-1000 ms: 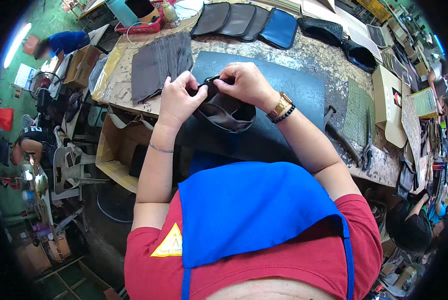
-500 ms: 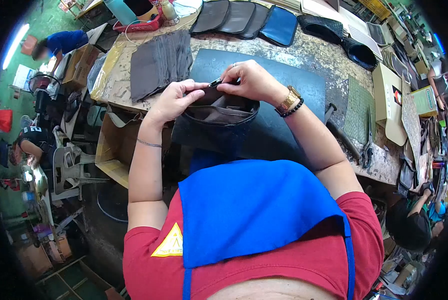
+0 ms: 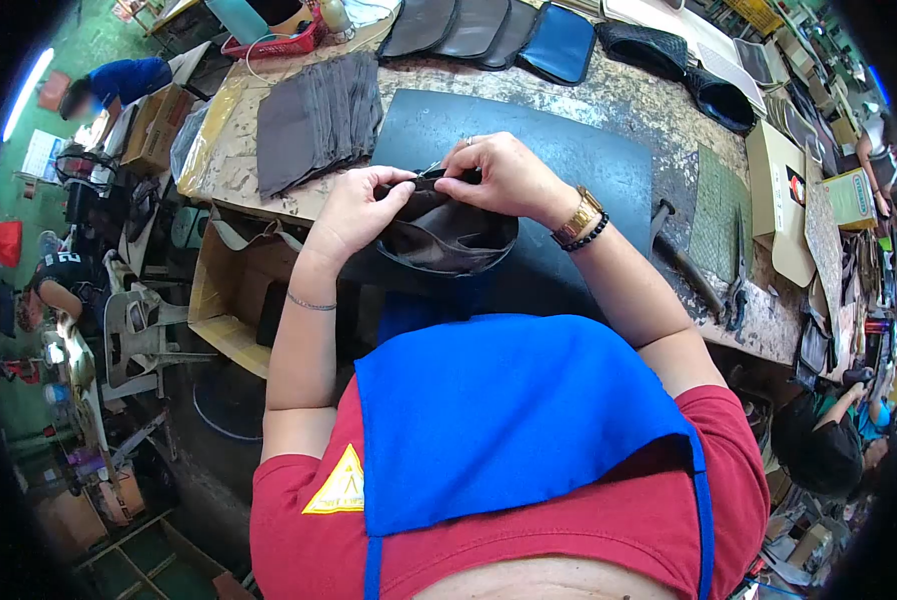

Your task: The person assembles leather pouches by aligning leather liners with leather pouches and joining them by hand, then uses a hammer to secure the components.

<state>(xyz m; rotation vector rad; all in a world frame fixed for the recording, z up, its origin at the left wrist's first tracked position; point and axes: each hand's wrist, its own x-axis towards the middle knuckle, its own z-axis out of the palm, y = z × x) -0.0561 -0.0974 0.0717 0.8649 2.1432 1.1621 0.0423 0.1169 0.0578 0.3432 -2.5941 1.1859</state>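
A dark brown pouch (image 3: 447, 246) with its mouth spread open faces me at the near edge of the black mat. My left hand (image 3: 365, 212) pinches the pouch's far rim between thumb and fingers. Close beside it, my right hand (image 3: 501, 180) grips the same rim, thumb toward me. A small shiny metal piece (image 3: 430, 169) shows between the fingertips; its exact kind is too small to tell. The fingers partly hide the rim.
Under the work lies a black mat (image 3: 559, 140). A stack of dark brown pieces (image 3: 314, 125) sits left of it, finished-looking flat pouches (image 3: 481, 35) behind. To the right are a hammer (image 3: 684, 262) and scissors (image 3: 738, 275). An open cardboard box (image 3: 219, 300) stands below the table edge.
Both hands have lowered slightly toward me with the pouch. Its mouth is tilted more toward me and shows more of the inside. The metal piece has shifted a little between the fingertips.
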